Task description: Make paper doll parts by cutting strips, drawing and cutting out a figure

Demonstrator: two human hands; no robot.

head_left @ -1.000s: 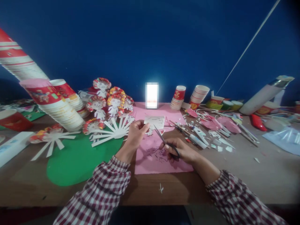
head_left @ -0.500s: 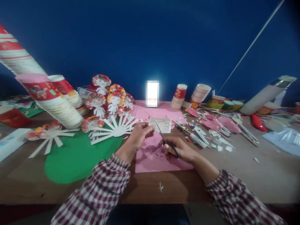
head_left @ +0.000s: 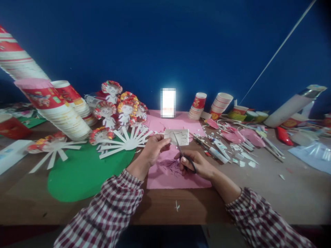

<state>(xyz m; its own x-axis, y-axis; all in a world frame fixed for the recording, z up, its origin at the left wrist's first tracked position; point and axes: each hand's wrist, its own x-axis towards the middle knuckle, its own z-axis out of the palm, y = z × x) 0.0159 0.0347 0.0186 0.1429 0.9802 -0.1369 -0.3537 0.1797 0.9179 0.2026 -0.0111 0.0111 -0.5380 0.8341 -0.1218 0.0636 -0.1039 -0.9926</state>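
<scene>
Between the fingers of my left hand is the left edge of a small white piece of paper, which bears a drawn dark outline. My right hand grips a pair of scissors by the dark handles. The blades point up and away, reaching across the lower part of the paper. Below both hands lies a pink sheet with dark marks or scraps on it. Whether the blades have cut into the paper I cannot tell.
Left of my hands, paper fans and a green sheet lie near several paper dolls and stacked paper cups. Pens, paper scraps and more cup stacks are on the right. A bright blurred-out rectangle stands at the back.
The paper has tilted slightly in my left hand, and its outline looks a little different. The scissors have shifted very slightly. The whole view has moved a touch.
</scene>
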